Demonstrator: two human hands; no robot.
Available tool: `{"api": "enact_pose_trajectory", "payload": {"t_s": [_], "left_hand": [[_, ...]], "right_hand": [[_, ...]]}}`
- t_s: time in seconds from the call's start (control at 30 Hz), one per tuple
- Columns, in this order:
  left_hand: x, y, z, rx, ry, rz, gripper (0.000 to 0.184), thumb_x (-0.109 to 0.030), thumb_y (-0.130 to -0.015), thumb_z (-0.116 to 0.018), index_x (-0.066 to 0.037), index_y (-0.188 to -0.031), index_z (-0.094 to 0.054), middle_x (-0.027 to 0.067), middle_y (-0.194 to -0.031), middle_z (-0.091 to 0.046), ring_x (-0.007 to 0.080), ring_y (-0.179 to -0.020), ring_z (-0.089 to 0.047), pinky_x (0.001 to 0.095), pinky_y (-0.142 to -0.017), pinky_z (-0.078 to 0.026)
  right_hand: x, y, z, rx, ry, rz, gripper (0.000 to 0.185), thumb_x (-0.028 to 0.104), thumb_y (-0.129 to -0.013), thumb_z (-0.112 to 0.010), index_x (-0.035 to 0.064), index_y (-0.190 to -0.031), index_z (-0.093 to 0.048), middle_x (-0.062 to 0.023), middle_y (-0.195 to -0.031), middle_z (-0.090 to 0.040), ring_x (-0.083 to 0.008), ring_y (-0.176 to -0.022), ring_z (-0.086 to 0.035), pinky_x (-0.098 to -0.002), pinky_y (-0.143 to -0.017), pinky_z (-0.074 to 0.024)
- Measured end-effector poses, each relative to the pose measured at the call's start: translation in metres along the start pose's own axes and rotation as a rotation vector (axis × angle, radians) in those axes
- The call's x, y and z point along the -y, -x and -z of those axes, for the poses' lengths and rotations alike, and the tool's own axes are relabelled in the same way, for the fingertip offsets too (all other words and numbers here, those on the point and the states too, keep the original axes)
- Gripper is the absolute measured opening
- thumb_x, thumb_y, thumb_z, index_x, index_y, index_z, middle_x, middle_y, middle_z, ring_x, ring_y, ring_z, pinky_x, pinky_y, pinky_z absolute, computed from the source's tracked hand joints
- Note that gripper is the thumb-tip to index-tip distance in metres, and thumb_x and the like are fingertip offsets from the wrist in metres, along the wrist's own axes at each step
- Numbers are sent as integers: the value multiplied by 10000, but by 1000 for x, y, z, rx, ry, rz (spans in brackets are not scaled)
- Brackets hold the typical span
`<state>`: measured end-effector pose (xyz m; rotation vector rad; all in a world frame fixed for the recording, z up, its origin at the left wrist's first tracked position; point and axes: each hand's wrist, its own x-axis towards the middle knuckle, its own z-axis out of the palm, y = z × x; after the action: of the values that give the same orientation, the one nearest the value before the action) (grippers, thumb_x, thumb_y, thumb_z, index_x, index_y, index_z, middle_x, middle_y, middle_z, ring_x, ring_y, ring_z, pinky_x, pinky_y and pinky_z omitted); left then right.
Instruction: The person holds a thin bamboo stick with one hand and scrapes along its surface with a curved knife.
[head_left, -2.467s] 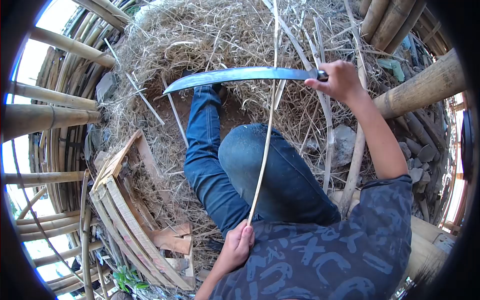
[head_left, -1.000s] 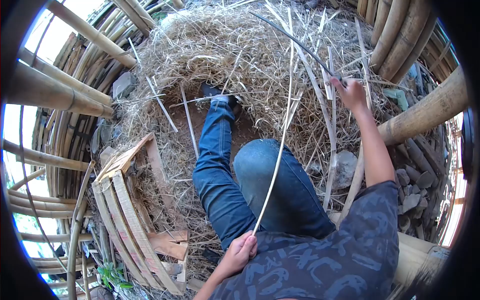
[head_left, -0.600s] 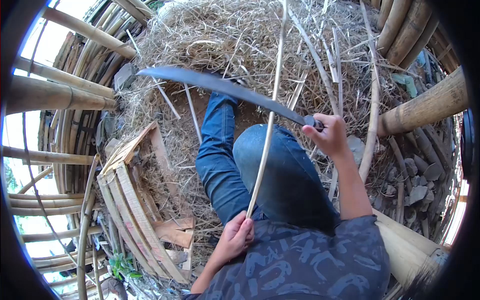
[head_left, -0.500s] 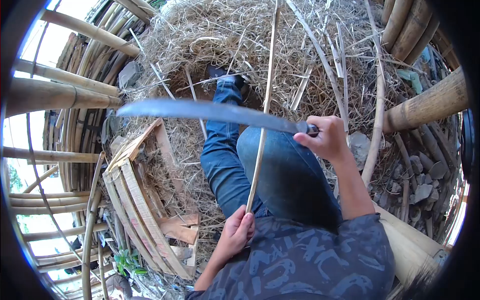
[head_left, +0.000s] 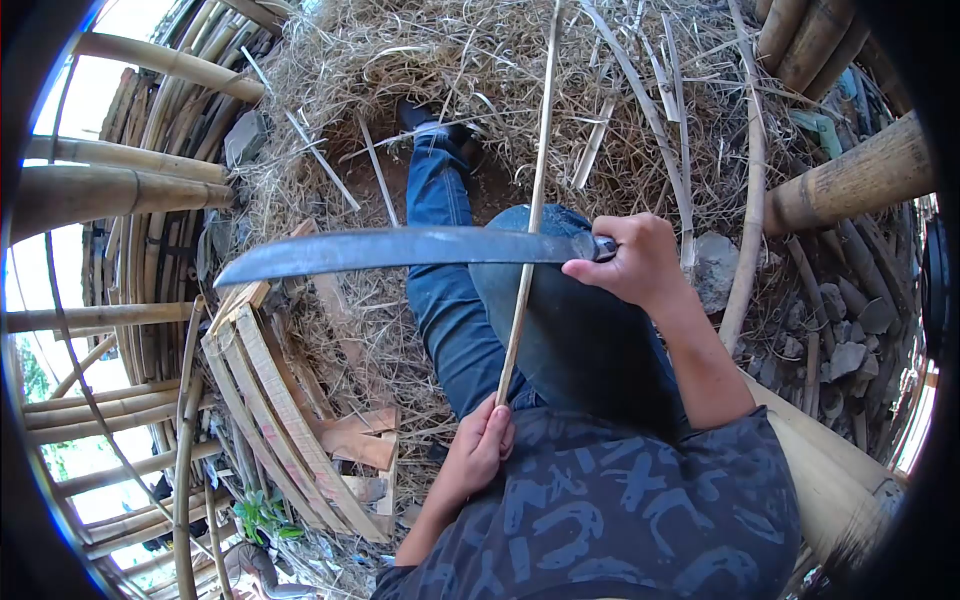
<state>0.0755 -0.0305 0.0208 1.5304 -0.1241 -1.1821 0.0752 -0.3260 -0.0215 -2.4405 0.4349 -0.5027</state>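
Step in hand, as judged: working the long knife (head_left: 400, 247) along the slender strip (head_left: 543, 150). Sound practice calls for a shallow, constant edge angle, light even pressure, and strokes directed away from the left hand and the raised knee (head_left: 560, 330). The strip needs firm support, since a length this slender is likely to flex and let the edge bite.

Position: the strip runs up from the person's waist, past the raised knee, toward the straw (head_left: 400, 70). The blade lies crosswise over it in view; whether edge and strip touch cannot be told.

Hands: the right hand (head_left: 635, 262) is closed around the knife's handle, thumb extended toward the blade. The left hand (head_left: 480, 445) is closed, pinching the strip's near end between thumb and fingers, just beside the shirt (head_left: 620, 510).
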Motion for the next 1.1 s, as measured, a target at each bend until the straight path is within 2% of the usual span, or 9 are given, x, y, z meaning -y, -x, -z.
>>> {"api": "enact_pose_trajectory", "payload": {"t_s": [0.07, 0.17, 0.2, 0.4, 0.63, 0.73, 0.83, 0.97, 1.1], "left_hand": [[4, 5, 3, 22, 28, 28, 250, -227, -1056, -360, -48, -899, -438, -31, -619, -380, 67, -527, -373, 225, -499, -343], [6, 11, 3, 17, 34, 33, 246, -225, -1055, -362, -47, -906, -440, -32, -622, -381, 65, -530, -368, 226, -500, -337], [7, 14, 4, 14, 39, 35, 246, -225, -1055, -362, -47, -906, -440, -32, -622, -381, 65, -530, -368, 226, -500, -337], [21, 43, 13, -8, -26, 70, 231, -217, -1049, -375, -32, -941, -460, -36, -617, -389, 59, -532, -362, 222, -503, -326], [44, 72, 33, -43, -100, 84, 220, -197, -1041, -382, -36, -927, -478, -43, -618, -388, 53, -534, -339, 223, -504, -302], [56, 86, 46, -62, -54, 171, 238, -211, -1040, -387, -37, -906, -479, -41, -629, -392, 54, -548, -336, 218, -514, -300], [55, 86, 48, -61, -55, 114, 250, -224, -1040, -388, -37, -900, -479, -37, -644, -399, 57, -566, -340, 215, -527, -299], [27, 53, 33, -46, -41, 18, 257, -216, -1040, -388, -40, -866, -456, -36, -653, -404, 60, -576, -341, 223, -530, -297], [4, 12, 20, -11, -196, -41, 241, -217, -1042, -375, -65, -869, -447, -49, -632, -392, 49, -530, -341, 220, -484, -296]], "right_hand": [[5, -2, 10, 60, 38, -79, 714, 774, -597, -677, 60, -608, -648, -141, -519, -575, -335, -569, -645, -406, -539, -514], [12, -2, 19, 87, 76, -74, 658, 685, -623, -716, 33, -695, -666, -150, -551, -564, -340, -585, -628, -390, -563, -490], [14, -4, 20, 131, 76, -130, 732, 784, -609, -659, 53, -641, -672, -163, -568, -602, -327, -637, -667, -415, -604, -521], [5, -11, 27, 239, 33, -254, 727, 752, -659, -644, 26, -626, -660, -168, -586, -608, -344, -659, -662, -420, -615, -512], [6, -14, 31, 234, 121, -229, 766, 784, -679, -592, 23, -625, -658, -171, -614, -624, -339, -685, -666, -427, -630, -511], [7, -18, 35, 235, 146, -291, 762, 766, -739, -551, 21, -625, -654, -174, -600, -611, -338, -650, -656, -423, -605, -500], [-5, -14, 33, 196, 71, -240, 732, 730, -768, -565, 19, -608, -636, -170, -576, -585, -338, -610, -641, -406, -571, -480], [0, 0, 20, 110, -79, -133, 588, 606, -749, -704, 29, -666, -625, -154, -555, -556, -347, -586, -621, -392, -545, -461], [4, 2, 14, 118, -107, 38, 575, 607, -717, -731, 38, -709, -647, -148, -567, -569, -348, -592, -625, -399, -559, -478]]}}
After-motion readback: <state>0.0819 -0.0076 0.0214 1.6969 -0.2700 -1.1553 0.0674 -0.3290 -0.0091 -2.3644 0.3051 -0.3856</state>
